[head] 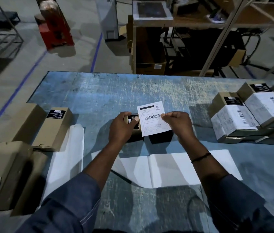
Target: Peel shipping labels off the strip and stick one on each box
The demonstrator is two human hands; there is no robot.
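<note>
In the middle of the frame my left hand (122, 126) grips a small box (133, 119), fingers curled round it. My right hand (178, 123) pinches the peeled label (151, 123) by its right edge, just over the box. I think sticking comes next: line it up straight, then press it flat.

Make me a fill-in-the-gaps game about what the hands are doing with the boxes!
1. The right hand pinches a label whose paper is ____ in colour.
2. The left hand grips a small box over the ____ table.
3. The labelled boxes sit on the person's ____ side.

Missing words: white; blue; right
</note>
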